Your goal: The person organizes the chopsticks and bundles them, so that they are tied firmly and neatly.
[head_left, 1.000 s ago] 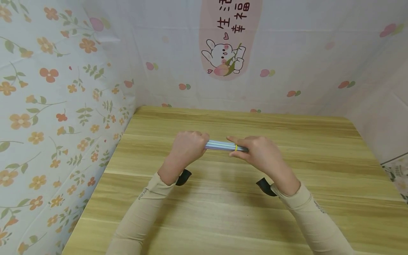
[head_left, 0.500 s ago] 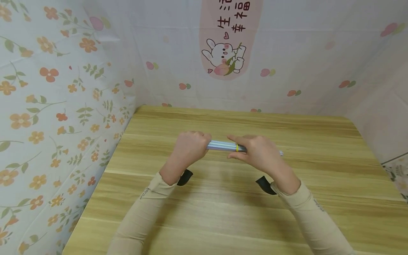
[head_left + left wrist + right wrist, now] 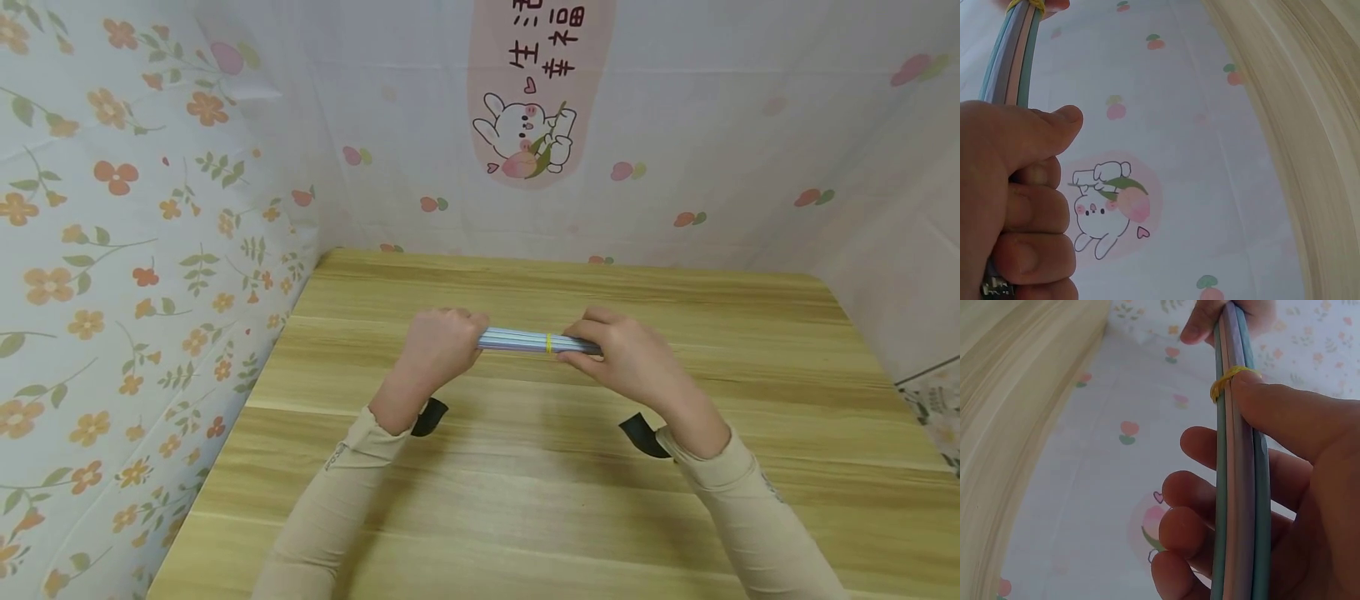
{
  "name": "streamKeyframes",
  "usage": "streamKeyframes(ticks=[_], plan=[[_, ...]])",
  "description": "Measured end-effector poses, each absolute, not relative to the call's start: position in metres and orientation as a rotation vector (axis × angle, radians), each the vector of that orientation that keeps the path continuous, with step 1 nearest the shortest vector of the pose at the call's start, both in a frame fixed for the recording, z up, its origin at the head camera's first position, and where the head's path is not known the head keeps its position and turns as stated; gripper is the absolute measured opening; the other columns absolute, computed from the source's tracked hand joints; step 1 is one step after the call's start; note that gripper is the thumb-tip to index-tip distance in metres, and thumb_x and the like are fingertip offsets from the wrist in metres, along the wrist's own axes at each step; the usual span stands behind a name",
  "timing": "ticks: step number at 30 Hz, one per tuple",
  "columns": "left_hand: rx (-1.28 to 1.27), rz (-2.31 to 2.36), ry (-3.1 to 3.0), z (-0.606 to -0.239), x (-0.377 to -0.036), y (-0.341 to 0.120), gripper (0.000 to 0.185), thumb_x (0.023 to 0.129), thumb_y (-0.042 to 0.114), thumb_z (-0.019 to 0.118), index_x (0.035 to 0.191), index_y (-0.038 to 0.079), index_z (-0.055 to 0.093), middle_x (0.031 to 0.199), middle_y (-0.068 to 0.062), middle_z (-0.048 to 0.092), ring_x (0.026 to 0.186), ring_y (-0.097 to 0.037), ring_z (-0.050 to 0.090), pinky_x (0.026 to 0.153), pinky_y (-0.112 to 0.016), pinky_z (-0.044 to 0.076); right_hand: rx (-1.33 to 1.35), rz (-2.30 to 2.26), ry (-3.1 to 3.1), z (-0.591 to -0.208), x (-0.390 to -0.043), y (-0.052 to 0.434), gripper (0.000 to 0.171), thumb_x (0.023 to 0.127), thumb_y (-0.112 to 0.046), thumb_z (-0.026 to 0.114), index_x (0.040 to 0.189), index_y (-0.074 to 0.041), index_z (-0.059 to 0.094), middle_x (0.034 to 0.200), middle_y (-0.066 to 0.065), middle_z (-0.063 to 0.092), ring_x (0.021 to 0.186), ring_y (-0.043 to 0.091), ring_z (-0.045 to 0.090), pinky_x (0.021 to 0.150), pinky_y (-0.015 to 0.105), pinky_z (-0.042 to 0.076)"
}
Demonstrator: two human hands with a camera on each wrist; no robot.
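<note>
A bundle of pastel pencils, bound with a yellow rubber band, is held level above the table between both hands. My left hand grips its left part in a fist; in the left wrist view metallic ends peek out below the curled fingers. Towards the other end, my right hand holds the bundle with fingers curled around it. Seen from the right wrist, the right thumb rests against the rubber band, and blue-green, pink and purple pencils run through the hand.
Below the hands lies a wood-grain table. A white cloth with a rabbit print hangs behind it, and a flowered cloth stands along the left. Black pieces stick out at both wrists.
My right hand has shifted slightly right along the bundle, and its forefinger and thumb have drawn in around the pencils. The left hand stays nearly in place.
</note>
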State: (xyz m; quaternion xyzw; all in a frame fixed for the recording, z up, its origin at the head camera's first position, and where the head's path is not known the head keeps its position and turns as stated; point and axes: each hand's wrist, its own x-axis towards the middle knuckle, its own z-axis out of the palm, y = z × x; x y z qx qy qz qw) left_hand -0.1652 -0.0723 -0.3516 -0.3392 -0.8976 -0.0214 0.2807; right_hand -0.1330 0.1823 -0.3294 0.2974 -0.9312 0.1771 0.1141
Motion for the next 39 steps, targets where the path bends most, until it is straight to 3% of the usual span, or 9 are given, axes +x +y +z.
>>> streamKeyframes(ticks=[7, 15, 21, 34, 39], plan=[[-0.899, -0.061, -2.381, -0.354, -0.166, -0.075, 0.030, 0.081, 0.006, 0.065, 0.060, 0.015, 0.046, 0.050, 0.003, 0.042, 0.046, -0.009, 0.023, 0.043, -0.023, 0.015, 0.877, 0.517, -2.738, -0.329, -0.133, 0.182, 0.023, 0.081, -0.027, 0.075, 0.095, -0.009, 0.072, 0.082, -0.002, 0.061, 0.059, 0.007, 0.046, 0.053, 0.024, 0.039], [-0.897, -0.063, -2.386, -0.353, -0.165, -0.075, 0.028, 0.080, 0.006, 0.066, 0.060, 0.014, 0.048, 0.050, 0.002, 0.046, 0.046, -0.009, 0.025, 0.042, -0.023, 0.017, 0.894, 0.532, -2.733, -0.330, -0.133, 0.179, 0.024, 0.083, -0.029, 0.073, 0.098, -0.011, 0.071, 0.080, -0.004, 0.063, 0.060, 0.006, 0.048, 0.056, 0.025, 0.041], [-0.907, -0.059, -2.384, -0.352, -0.164, -0.073, 0.027, 0.080, 0.008, 0.067, 0.061, 0.015, 0.049, 0.051, 0.003, 0.046, 0.045, -0.009, 0.026, 0.041, -0.023, 0.019, 0.934, 0.539, -2.722, -0.330, -0.132, 0.174, 0.024, 0.085, -0.024, 0.072, 0.103, -0.009, 0.069, 0.087, -0.001, 0.067, 0.064, 0.006, 0.051, 0.059, 0.026, 0.045], [-0.899, -0.052, -2.370, -0.354, -0.164, -0.072, 0.029, 0.080, 0.006, 0.067, 0.060, 0.014, 0.048, 0.050, 0.002, 0.045, 0.046, -0.009, 0.024, 0.042, -0.023, 0.016, 1.059, 0.587, -2.642, -0.330, -0.132, 0.166, 0.021, 0.083, -0.009, 0.072, 0.100, 0.001, 0.066, 0.084, 0.004, 0.064, 0.063, 0.008, 0.049, 0.057, 0.023, 0.045], [-0.899, -0.051, -2.363, -0.353, -0.164, -0.071, 0.030, 0.082, 0.007, 0.066, 0.059, 0.014, 0.047, 0.049, 0.003, 0.043, 0.046, -0.009, 0.023, 0.043, -0.023, 0.015, 1.022, 0.585, -2.658, -0.330, -0.131, 0.163, 0.024, 0.082, -0.012, 0.073, 0.102, 0.000, 0.067, 0.084, 0.004, 0.064, 0.063, 0.008, 0.049, 0.057, 0.023, 0.044]])
